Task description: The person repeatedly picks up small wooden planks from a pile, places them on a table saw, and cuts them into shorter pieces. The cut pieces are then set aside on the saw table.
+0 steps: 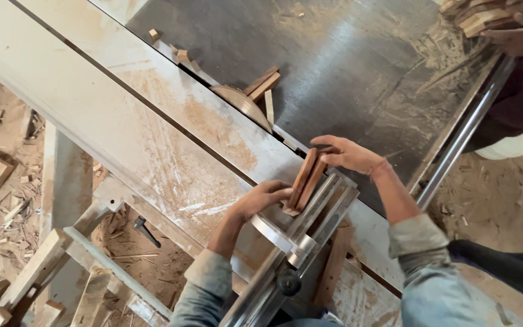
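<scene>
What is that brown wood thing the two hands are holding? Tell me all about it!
The small reddish-brown wooden blocks look like two or three thin flat pieces pressed together in a stack. They stand on edge, tilted, against the shiny metal guide rail on the dusty grey saw table. The left hand presses one side and the right hand pinches the other. The wood looks rough-cut and dry. The round saw blade sits a little ahead, not touching them.

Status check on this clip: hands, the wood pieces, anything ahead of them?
Left hand and right hand clamp upright wood pieces against the metal guide. Saw blade ahead, offcuts beside it. Another person's hand on stacked blocks, far corner.
</scene>
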A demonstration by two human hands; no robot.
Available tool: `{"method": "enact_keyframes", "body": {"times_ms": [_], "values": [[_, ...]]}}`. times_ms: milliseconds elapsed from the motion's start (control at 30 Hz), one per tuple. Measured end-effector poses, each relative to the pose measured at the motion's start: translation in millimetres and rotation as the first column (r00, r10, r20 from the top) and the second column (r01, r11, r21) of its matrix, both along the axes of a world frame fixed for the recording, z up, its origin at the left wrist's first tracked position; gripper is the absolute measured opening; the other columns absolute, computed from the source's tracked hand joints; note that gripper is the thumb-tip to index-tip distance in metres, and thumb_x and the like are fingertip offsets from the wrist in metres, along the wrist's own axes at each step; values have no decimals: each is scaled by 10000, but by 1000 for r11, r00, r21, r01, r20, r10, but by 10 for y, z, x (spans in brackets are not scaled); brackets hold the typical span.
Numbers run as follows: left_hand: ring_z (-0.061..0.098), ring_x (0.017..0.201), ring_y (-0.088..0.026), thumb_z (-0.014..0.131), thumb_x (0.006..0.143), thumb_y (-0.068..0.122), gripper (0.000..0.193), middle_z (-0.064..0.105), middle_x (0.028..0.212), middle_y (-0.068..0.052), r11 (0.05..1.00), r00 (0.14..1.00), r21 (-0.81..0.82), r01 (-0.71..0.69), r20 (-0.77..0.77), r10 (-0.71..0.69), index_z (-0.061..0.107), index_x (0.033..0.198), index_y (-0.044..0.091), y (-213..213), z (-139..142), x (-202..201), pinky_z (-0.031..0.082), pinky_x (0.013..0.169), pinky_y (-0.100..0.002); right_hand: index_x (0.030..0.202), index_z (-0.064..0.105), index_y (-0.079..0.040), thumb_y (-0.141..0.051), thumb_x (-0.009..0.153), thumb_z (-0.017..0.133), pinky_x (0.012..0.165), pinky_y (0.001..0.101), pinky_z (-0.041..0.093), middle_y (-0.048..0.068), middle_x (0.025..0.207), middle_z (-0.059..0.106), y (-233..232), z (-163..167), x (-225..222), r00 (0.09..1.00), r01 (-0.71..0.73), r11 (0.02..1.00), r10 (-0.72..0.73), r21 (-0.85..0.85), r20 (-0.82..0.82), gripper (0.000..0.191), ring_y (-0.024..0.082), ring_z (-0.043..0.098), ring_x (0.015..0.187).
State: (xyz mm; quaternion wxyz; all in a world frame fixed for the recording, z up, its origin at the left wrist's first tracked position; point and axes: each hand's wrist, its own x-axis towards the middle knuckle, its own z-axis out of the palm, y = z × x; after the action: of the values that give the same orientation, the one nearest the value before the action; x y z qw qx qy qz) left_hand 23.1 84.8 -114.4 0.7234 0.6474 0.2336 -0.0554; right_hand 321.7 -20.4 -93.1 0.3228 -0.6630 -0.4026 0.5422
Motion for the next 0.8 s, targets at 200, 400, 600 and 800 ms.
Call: {"method": "enact_keyframes", "body": {"times_ms": [200,400,600,800], "values": [[742,922,-224,783,835,393,499,787,1056,-119,966,979,185,180,-131,-157,758,1168,23,41,-243,217,585,835,-345,1229,700,13,-62,963,548,1028,308,482,97,1210,718,-499,-372,-208,975,222,967,-217,125,-56,316,191,638,1158],[750,863,-227,872,740,328,474,798,974,-131,884,950,349,310,-155,-272,779,1081,13,108,-364,222,586,791,-332,1137,753,29,-111,979,494,1004,305,495,78,1115,766,-603,-519,-395,936,353,919,-347,174,-65,334,183,675,1089],[760,884,-226,871,765,309,430,803,992,-120,921,962,279,271,-121,-246,789,1078,26,125,-374,172,591,833,-338,1140,747,-36,-230,966,618,947,324,521,88,1067,772,-511,-210,-517,952,259,958,-275,125,136,291,174,681,1048],[756,950,-219,767,893,279,377,782,1116,-124,978,978,-45,205,37,-203,775,1151,4,271,-280,48,600,905,-371,1084,741,-64,-178,829,800,1077,389,483,88,1174,718,-639,230,-991,937,52,876,-209,479,280,285,204,626,1196]]}}
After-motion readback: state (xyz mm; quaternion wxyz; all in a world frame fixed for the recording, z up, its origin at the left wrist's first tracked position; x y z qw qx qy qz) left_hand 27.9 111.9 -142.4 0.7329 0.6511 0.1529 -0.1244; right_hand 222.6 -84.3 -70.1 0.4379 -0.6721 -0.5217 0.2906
